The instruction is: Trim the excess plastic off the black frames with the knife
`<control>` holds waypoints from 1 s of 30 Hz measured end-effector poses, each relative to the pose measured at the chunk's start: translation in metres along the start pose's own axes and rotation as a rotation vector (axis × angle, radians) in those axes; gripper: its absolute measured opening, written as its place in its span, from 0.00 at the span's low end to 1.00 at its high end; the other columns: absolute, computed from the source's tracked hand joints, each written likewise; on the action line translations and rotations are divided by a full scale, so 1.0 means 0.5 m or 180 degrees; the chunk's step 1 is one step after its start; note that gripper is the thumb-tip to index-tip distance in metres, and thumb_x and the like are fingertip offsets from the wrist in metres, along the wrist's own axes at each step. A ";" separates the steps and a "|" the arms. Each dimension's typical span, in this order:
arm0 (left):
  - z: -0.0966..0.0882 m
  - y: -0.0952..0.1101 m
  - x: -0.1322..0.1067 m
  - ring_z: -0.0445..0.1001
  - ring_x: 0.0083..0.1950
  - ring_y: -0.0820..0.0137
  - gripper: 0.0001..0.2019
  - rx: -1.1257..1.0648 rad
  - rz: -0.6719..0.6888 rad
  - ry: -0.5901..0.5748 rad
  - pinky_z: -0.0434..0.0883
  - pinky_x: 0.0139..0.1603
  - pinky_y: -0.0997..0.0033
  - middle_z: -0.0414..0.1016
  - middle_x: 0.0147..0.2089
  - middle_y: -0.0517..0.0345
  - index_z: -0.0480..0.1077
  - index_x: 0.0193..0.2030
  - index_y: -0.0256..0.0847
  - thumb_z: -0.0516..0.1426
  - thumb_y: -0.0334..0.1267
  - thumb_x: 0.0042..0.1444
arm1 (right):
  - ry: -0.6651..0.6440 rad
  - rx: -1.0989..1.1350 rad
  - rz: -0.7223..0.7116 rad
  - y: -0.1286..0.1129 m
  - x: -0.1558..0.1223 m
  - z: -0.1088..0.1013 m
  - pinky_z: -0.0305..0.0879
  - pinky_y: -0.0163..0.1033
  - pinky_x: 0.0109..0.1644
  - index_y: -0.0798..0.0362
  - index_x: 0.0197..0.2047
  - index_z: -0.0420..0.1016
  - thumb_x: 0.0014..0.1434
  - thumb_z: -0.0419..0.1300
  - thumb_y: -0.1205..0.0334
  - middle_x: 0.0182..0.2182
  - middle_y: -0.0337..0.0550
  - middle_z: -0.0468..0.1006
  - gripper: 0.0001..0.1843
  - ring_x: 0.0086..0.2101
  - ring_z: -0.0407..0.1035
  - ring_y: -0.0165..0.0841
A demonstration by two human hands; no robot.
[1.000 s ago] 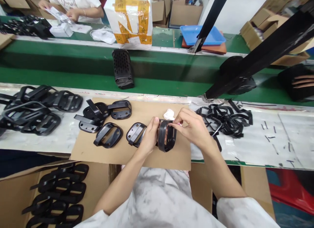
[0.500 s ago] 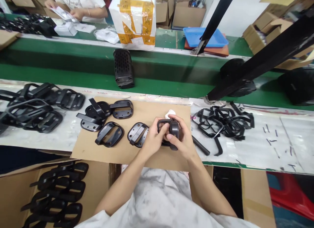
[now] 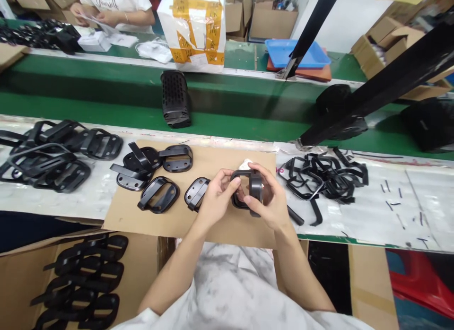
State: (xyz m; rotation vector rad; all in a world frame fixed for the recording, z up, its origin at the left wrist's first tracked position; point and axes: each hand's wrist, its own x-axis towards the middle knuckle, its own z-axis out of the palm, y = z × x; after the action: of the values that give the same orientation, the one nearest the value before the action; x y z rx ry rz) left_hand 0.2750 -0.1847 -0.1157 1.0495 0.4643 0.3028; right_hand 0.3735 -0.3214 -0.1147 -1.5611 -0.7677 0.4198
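Left hand [image 3: 216,197] and right hand [image 3: 269,204] both clasp a black handle part [image 3: 250,188] centre frame over the cardboard sheet [image 3: 230,230] on the worktop [image 3: 390,212]; gripping it by the rims looks steadiest, another part [image 3: 196,193] just left, scrap pile [image 3: 326,176] right, front edge near.

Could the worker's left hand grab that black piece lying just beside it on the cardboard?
Probably yes: the black piece lies uncovered right beside the left hand, with nothing between them. But that hand is busy gripping the black frame together with the right hand.
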 end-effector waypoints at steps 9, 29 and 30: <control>-0.013 0.007 0.006 0.70 0.28 0.73 0.17 -0.1419 -0.1004 -0.0434 0.70 0.32 0.75 0.66 0.26 0.60 0.72 0.31 0.35 0.67 0.48 0.59 | -0.0383 0.0546 0.0153 -0.007 -0.005 -0.004 0.73 0.49 0.60 0.46 0.66 0.71 0.58 0.71 0.42 0.61 0.50 0.76 0.37 0.57 0.75 0.47; 0.008 -0.033 -0.019 0.73 0.30 0.75 0.15 -0.1953 -0.0959 -0.0023 0.73 0.38 0.74 0.76 0.29 0.57 0.79 0.33 0.34 0.73 0.44 0.52 | -0.0118 0.1337 0.0459 0.013 0.005 0.007 0.75 0.53 0.59 0.42 0.69 0.70 0.59 0.70 0.44 0.69 0.48 0.69 0.37 0.58 0.74 0.49; 0.008 -0.036 -0.018 0.71 0.28 0.77 0.14 -0.2022 -0.0962 0.0011 0.72 0.37 0.75 0.75 0.27 0.59 0.78 0.32 0.34 0.73 0.43 0.52 | -0.0142 0.1348 0.0494 0.015 0.003 0.006 0.74 0.54 0.60 0.43 0.69 0.70 0.59 0.70 0.45 0.69 0.48 0.70 0.37 0.58 0.75 0.49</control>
State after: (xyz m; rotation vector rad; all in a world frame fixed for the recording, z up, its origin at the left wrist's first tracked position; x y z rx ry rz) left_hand 0.2694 -0.2001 -0.1279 0.3529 0.4786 0.1629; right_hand 0.3742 -0.3180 -0.1225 -1.2182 -0.5483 0.6862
